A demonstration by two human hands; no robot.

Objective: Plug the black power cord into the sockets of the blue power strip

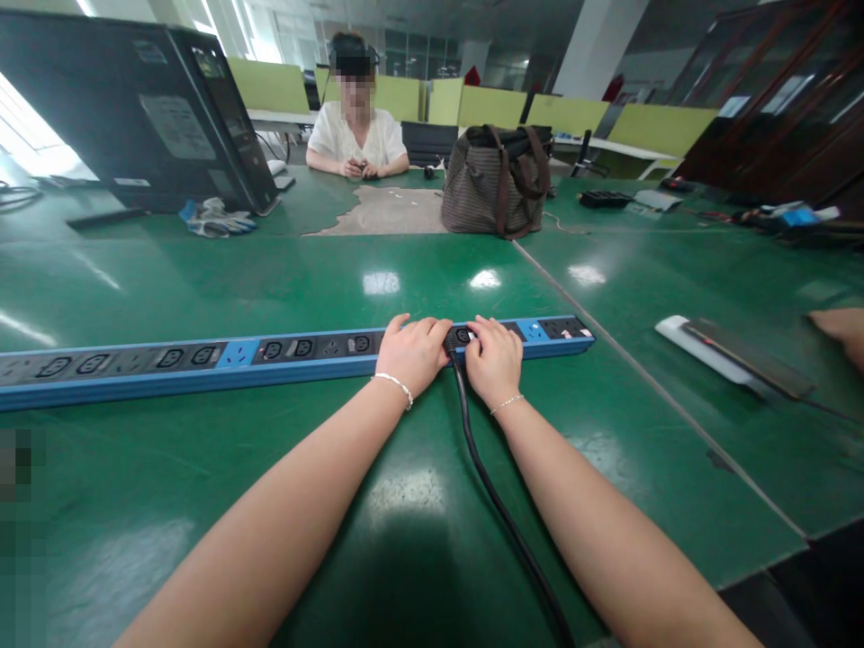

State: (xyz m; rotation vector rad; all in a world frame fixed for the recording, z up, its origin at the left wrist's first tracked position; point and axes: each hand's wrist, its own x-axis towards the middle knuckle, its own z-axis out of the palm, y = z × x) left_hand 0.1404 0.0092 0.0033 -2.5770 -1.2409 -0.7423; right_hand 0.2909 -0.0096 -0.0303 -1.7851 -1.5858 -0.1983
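A long blue and black power strip [236, 354] lies across the green table, with rows of sockets facing up. My left hand [411, 351] is closed over the strip, fingers bent across its far edge. Just to its right, my right hand [496, 355] grips the strip too, thumb and fingers around a socket. A black power cord [482, 468] comes up from the near side to the gap between my hands. Its end meets the strip beside my left fingers, partly hidden, so I cannot tell how it sits there.
A black computer case [135, 117] stands at the back left, with work gloves [216, 219] beside it. A brown bag [496, 184] sits at the back. Across the table a person [356, 135] is seated. To the right lies a white and dark long object [735, 355], near another person's hand [841, 328].
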